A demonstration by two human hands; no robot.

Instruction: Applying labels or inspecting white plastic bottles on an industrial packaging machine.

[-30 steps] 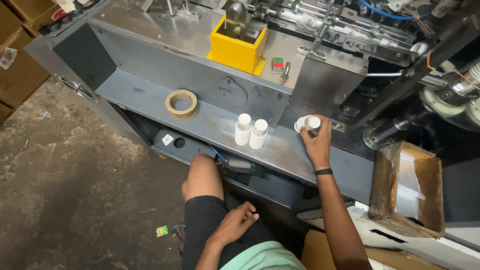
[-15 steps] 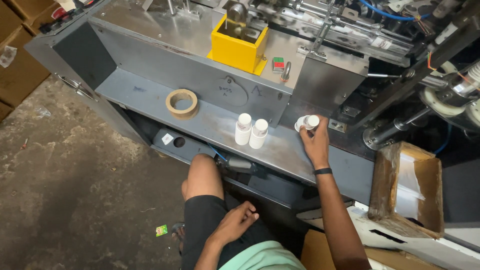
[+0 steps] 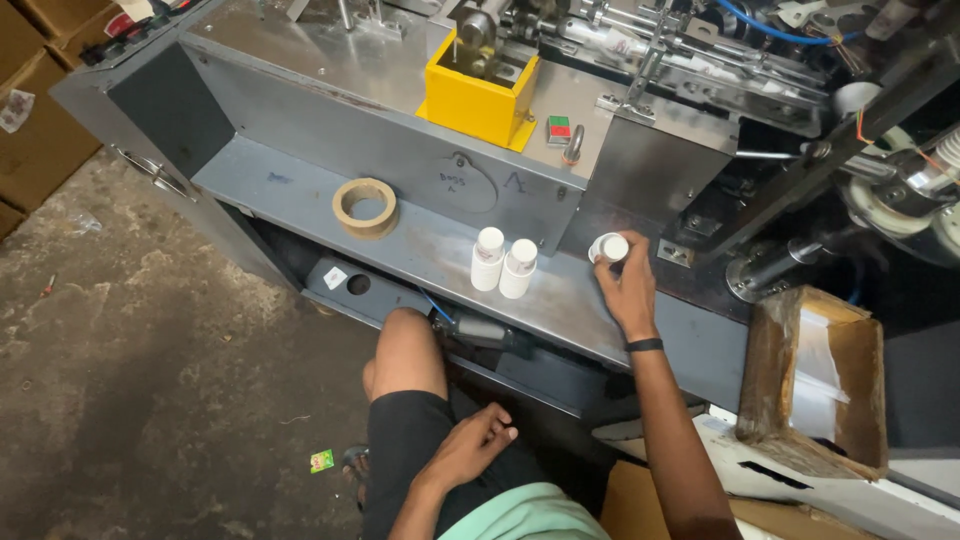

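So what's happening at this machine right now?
A person sits at a grey metal machine. Their right hand grips a small white cup stack on the machine's shelf, beside two more white stacks standing upright. The left hand rests on their thigh, holding nothing. A roll of tape lies further left, and a yellow box sits on top.

On the machine shelf (image 3: 300, 200) I see a tape roll (image 3: 365, 207) toward the left end and two stacks of cups (image 3: 504, 265) side by side at the middle. Right of them, my right hand (image 3: 627, 290) grips another cup stack (image 3: 608, 248) near the back wall. My left hand (image 3: 478, 445) rests on my thigh, below the shelf's front edge.
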